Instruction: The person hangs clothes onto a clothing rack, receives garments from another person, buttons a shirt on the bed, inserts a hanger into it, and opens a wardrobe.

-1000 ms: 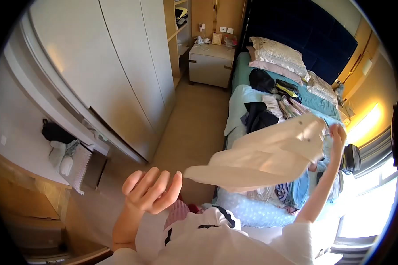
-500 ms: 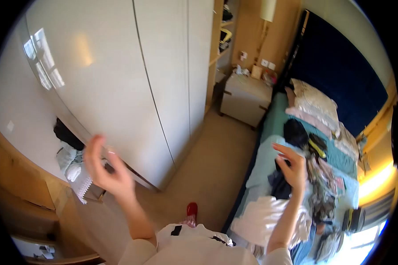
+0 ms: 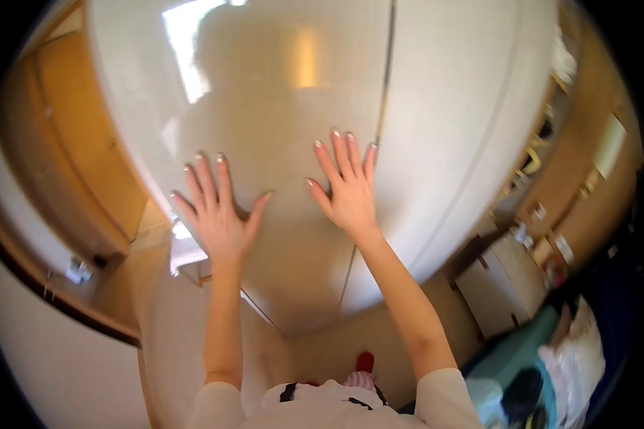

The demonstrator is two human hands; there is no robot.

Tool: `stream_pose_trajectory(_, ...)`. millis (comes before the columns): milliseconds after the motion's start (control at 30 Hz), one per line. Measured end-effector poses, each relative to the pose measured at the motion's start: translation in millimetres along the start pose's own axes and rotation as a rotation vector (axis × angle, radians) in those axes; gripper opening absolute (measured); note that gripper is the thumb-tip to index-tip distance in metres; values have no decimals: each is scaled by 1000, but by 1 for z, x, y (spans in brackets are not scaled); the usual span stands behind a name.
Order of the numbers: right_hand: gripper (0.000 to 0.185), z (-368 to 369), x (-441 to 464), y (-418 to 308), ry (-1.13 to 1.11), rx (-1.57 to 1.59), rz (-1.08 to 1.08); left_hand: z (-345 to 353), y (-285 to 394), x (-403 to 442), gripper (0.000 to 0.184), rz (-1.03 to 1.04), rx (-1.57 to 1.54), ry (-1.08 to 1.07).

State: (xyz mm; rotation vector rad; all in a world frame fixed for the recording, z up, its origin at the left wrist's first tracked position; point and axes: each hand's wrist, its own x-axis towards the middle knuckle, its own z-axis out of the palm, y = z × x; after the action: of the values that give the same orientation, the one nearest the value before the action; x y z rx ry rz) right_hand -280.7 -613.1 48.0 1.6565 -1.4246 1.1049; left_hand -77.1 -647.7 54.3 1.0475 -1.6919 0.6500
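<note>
Both palms lie flat against a glossy, pale wardrobe door (image 3: 286,236). My left hand (image 3: 220,218) has its fingers spread on the left part of the panel. Higher and to the right, my right hand (image 3: 349,193) is spread too, its little finger beside the vertical gap between two doors. Neither hand holds anything. The door's surface mirrors a dark silhouette and a bright window. To the right of the gap stands another pale door panel (image 3: 444,143).
A nightstand (image 3: 504,286) with small items stands at the right, near a bed with teal bedding (image 3: 511,350) and pillows (image 3: 579,357). Open shelves (image 3: 533,157) adjoin the wardrobe. At the left are a wooden door (image 3: 86,129) and a white lace-edged cloth (image 3: 186,250).
My view has turned left, from the bed towards the wardrobe. Both hands, raised in the air before, now rest flat and spread on the door.
</note>
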Motion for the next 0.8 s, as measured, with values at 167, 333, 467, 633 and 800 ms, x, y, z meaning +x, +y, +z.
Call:
stream_pose_trajectory(167, 55, 19, -5, 43, 107, -33, -255, 38, 23, -5, 92, 49, 70, 187)
stream_pose_trajectory(333, 54, 21, -7, 46, 73, -127, -320, 42, 12, -6, 95, 72, 160, 224)
stream_pose_trajectory(467, 51, 24, -10, 52, 70, -210, -338, 42, 17, -5, 98, 75, 137, 244)
stream_pose_trajectory(633, 46, 19, -8, 61, 69, -169, -367, 41, 24, -4, 94, 57, 104, 233)
stream_pose_trajectory(800, 46, 21, -15, 87, 35, -154, -355, 49, 39, -3, 95, 69, 123, 175)
